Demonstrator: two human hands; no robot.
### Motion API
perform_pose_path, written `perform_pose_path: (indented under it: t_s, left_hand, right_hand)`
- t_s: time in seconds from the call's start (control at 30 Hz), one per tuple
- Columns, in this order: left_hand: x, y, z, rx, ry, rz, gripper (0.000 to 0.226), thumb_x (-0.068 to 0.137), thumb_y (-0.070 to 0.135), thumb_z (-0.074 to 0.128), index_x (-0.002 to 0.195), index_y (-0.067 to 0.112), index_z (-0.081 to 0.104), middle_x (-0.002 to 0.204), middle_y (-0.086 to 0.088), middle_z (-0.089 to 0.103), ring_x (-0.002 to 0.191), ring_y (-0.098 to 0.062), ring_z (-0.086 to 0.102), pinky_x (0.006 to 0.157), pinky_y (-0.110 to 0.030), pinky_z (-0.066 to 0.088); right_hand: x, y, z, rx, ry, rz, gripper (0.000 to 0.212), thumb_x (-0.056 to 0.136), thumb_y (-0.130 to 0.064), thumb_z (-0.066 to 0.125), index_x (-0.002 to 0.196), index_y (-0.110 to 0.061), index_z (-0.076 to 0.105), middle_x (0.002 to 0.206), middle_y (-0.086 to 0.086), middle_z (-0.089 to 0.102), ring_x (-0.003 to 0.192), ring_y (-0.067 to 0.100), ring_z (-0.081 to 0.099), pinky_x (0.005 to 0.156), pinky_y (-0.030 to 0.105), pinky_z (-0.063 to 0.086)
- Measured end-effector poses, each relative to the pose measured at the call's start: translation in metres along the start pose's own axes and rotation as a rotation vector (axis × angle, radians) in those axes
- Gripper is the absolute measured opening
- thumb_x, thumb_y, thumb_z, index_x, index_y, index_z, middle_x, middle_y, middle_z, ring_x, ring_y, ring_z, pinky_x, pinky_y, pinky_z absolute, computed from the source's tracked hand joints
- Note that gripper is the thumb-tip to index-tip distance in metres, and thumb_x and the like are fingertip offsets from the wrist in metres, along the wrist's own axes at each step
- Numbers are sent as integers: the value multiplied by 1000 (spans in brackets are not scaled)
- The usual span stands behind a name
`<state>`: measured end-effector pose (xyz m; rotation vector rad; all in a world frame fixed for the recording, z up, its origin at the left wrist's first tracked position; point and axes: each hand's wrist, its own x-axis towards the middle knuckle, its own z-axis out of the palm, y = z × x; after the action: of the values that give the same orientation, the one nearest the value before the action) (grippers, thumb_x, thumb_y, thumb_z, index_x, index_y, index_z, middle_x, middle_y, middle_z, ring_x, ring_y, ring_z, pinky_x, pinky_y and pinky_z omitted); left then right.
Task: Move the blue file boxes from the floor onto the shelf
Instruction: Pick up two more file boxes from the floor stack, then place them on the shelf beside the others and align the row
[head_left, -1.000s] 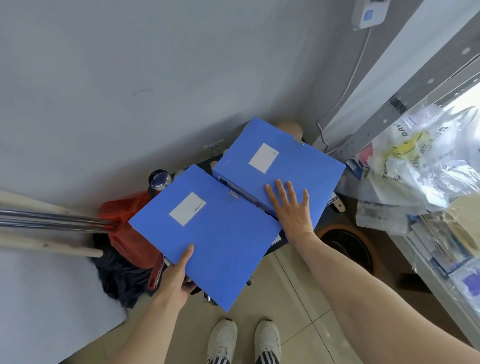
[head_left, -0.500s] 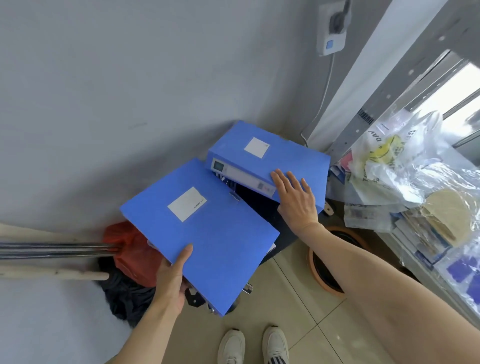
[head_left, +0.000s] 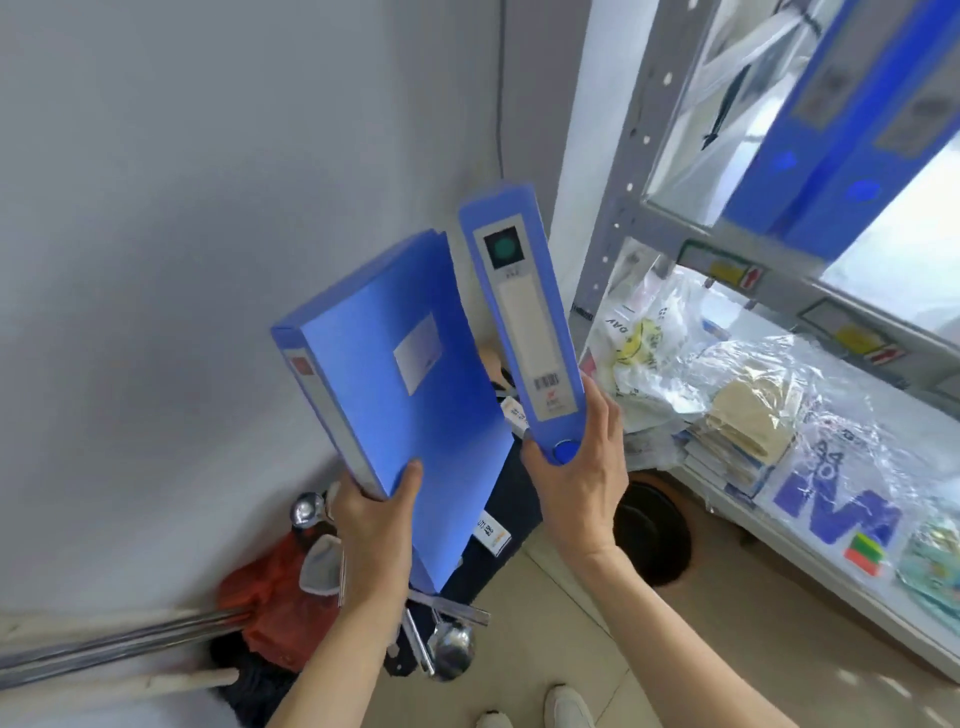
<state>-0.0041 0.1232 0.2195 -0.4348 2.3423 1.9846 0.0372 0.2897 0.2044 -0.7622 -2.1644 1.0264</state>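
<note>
I hold two blue file boxes up in the air, both tilted upright. My left hand (head_left: 376, 514) grips the lower corner of the left blue file box (head_left: 410, 395), whose broad face with a white label is turned toward me. My right hand (head_left: 576, 467) clasps the bottom end of the right blue file box (head_left: 519, 312), which shows its labelled spine. The grey metal shelf (head_left: 779, 249) stands to the right. On its upper level several blue file boxes (head_left: 841, 124) stand upright.
The lower shelf level holds plastic bags (head_left: 737, 374), stacked papers and packets. On the floor by the wall lie a red bag (head_left: 275, 597), a dark bag, metal ladles (head_left: 449, 644), metal poles (head_left: 104, 644) and a round dark pot (head_left: 654, 535). My shoes show at the bottom.
Both boxes have been lifted off the floor pile and turned from flat to upright. My right hand went from resting on top of its box to gripping its end. The view swung toward the shelf.
</note>
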Motion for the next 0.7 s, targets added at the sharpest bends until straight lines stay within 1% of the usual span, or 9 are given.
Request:
perform_pose_path:
  t_s: [0.1,0.2,0.3,0.33,0.4,0.5,0.57,0.63,0.7]
  left_hand:
    - [-33,40,14,51,-17,126,23,79,6,74,98,5,61,83,2,65,76,-4,63,58,-2,43]
    - [-65,72,27,52,-52,200,28,76,5,77,98,6,60,84,-4,65,70,-3,62,63,-10,46]
    - [-94,97,44,75,-95,243,32,68,14,85,86,7,60,80,-17,64,70,-28,57,69,-36,49]
    - [-103,108,51,81,-118,260,32,66,17,86,80,12,58,77,-16,63,68,-31,56,68,-37,49]
    - [-121,127,68,56,-201,293,30,69,14,85,81,17,58,76,-9,63,68,-21,58,67,-34,48]
    - [-144,146,96,41,-322,388,36,72,10,81,103,6,64,88,-6,67,73,-6,60,64,-7,45]
    - [-159,154,116,23,-409,417,40,72,12,80,106,-1,63,87,-8,66,68,-12,57,65,-13,52]
    - [-175,160,137,5,-464,438,45,73,13,80,107,-7,60,84,-11,63,65,-15,52,67,-29,53]
    - [-190,167,159,-24,-508,470,43,73,13,80,108,-2,61,86,-6,68,67,-8,58,59,-13,49]
  right_hand:
    - [-9,-16,-44,97,75,-19,82,72,-24,81,141,-28,37,135,0,51,119,18,53,85,48,56]
    - [-14,-30,-89,156,176,-45,74,74,-33,75,140,-25,41,131,2,55,116,20,56,88,26,53]
    - [-18,-35,-130,213,299,-37,82,72,-21,83,138,-44,40,126,-3,59,113,7,57,85,8,46]
    - [-19,-35,-143,230,329,-31,90,70,-13,86,136,-52,38,124,-11,59,111,1,56,83,5,46]
    - [-20,-34,-168,232,392,-3,103,68,-5,89,132,-63,33,119,-33,56,107,-8,56,82,3,45]
    - [-16,-32,-201,252,500,44,94,70,-6,87,129,-60,38,115,-45,52,106,-12,56,84,18,54]
    - [-10,-26,-220,268,563,71,87,72,-5,85,133,-44,38,116,-46,51,108,-13,55,85,28,57]
    - [-2,-19,-237,256,631,93,87,72,-8,86,134,-43,36,117,-46,50,110,-12,54,88,25,55]
    - [8,-13,-253,242,692,101,84,72,-20,86,134,-45,36,119,-43,48,112,-5,52,89,32,54]
